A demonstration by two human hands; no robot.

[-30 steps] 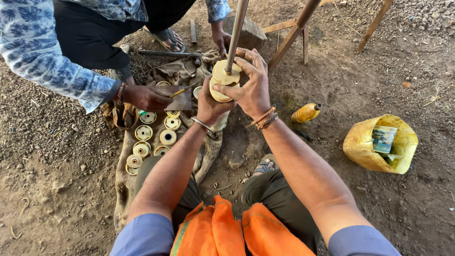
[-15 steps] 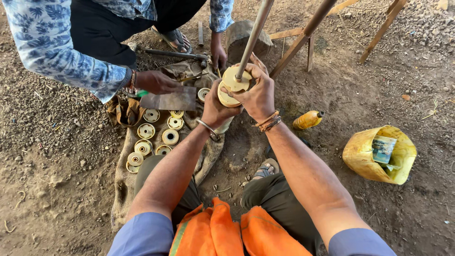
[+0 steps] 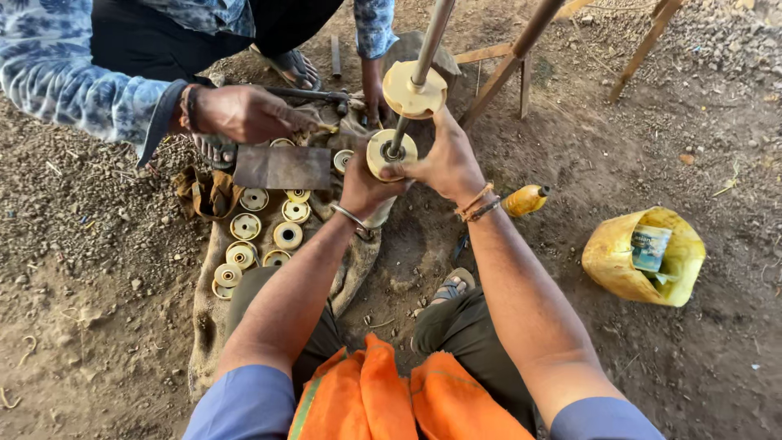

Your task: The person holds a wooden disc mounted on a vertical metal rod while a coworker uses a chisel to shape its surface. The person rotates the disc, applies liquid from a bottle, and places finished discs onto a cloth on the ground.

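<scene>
Rod (image 3: 429, 41), upper centre: dull grey metal. Two discs (image 3: 414, 90) on it: cream, matt, plastic-looking. Sacking (image 3: 213, 310) at left centre: coarse brown cloth. Bag (image 3: 612, 261), right: yellow, crinkled plastic. Ground (image 3: 81, 269): rough, dry soil.

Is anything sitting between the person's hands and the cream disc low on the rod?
Nothing visible. The left hand and right hand both touch the lower disc, which is threaded on the rod. A second disc sits higher on the rod, apart from it.
</scene>
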